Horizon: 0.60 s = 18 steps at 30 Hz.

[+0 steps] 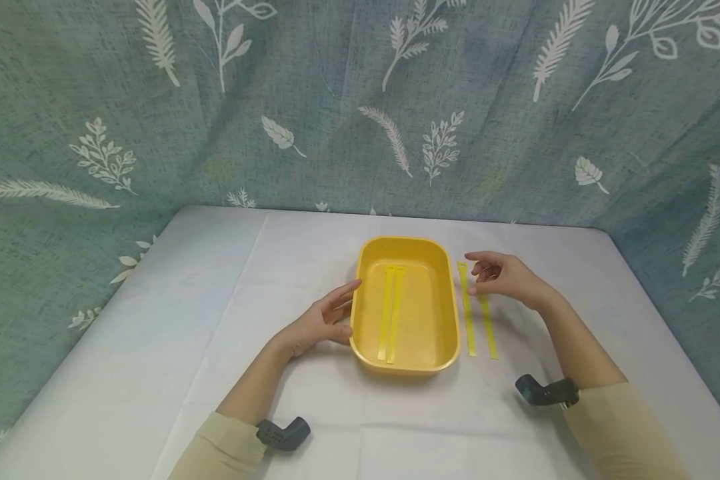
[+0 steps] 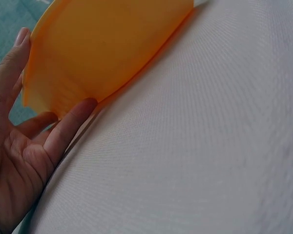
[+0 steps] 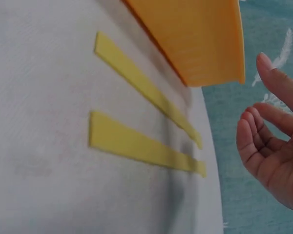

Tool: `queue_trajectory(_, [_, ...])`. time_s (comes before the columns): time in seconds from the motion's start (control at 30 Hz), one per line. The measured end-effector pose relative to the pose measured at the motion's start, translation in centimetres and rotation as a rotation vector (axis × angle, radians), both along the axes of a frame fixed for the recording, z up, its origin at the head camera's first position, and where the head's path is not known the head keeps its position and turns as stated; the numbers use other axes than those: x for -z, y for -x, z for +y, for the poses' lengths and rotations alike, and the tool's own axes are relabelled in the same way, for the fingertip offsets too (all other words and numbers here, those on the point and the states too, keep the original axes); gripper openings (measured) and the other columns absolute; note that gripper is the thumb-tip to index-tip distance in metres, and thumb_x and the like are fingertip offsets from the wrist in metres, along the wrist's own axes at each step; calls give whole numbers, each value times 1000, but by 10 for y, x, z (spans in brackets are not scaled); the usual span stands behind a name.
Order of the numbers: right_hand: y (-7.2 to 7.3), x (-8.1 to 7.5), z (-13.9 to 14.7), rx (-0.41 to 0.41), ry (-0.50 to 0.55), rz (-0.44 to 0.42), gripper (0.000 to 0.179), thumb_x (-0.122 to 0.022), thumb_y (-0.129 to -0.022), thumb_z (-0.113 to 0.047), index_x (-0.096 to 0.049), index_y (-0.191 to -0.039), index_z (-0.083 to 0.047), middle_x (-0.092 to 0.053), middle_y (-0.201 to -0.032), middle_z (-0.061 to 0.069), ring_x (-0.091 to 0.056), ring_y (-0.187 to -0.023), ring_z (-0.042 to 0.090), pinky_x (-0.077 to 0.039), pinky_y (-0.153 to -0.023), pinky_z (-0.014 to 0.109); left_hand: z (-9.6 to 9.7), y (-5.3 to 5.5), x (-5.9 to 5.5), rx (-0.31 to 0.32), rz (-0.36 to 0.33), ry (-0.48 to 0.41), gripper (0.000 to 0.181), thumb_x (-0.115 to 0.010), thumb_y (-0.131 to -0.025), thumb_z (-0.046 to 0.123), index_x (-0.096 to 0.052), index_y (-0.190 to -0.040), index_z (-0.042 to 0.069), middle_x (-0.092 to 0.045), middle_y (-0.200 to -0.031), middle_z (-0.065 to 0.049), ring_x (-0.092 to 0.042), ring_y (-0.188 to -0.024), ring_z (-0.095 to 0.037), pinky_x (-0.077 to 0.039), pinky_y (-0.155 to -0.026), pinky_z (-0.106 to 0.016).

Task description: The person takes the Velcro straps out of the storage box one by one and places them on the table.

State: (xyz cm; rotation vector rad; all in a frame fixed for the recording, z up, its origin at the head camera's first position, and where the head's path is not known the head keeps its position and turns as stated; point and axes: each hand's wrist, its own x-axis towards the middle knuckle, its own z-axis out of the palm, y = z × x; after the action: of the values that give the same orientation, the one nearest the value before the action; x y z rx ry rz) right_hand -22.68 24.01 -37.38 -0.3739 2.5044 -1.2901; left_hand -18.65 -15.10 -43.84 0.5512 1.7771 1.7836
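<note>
A yellow rectangular tub [image 1: 427, 320] stands on the white-covered table. Inside it lie two thin, flat yellow strips [image 1: 394, 313], side by side toward the left. My left hand [image 1: 317, 323] touches the tub's left wall with extended fingers and thumb; in the left wrist view, its fingertips rest against the orange-looking wall [image 2: 107, 48]. To the right of the tub lie two more flat strips, a nearer one [image 1: 468, 320] and an outer one [image 1: 489, 327]. Over their upper ends hovers my right hand [image 1: 504, 277], fingers loosely bent, with nothing between them. It partly hides the outer strip.
A white cloth [image 1: 264, 267] covers the table. Behind it and at both sides hangs a grey-green curtain [image 1: 324, 133] with white leaf prints. Dark camera mounts sit on the left wrist [image 1: 283, 435] and the right wrist [image 1: 546, 391].
</note>
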Motion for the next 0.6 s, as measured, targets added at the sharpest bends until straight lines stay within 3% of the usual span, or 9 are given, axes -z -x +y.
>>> queue_trajectory(0.2, [11,-15,-8,-75,22,-46,69,-77,-79,-15,-44,-139,-4,-52,-115,22,-55,-94,23,-52,-75,25,0,0,0,6,-13,-20,86,-71,-83,12,-21,-151,26,-19,-157,-1,-20,-144,-25,-48,-96,-40])
queue_trajectory(0.6, [24,-39,-36,-198,71,-91,73,-79,-76,-15,-44,-139,-3,-51,-118,24,-56,-103,25,-53,-84,28,1,1,1,7,-8,-14,87,-72,-82,13,-21,-151,26,-20,-157,0,-20,-144,-23,-46,-98,-39])
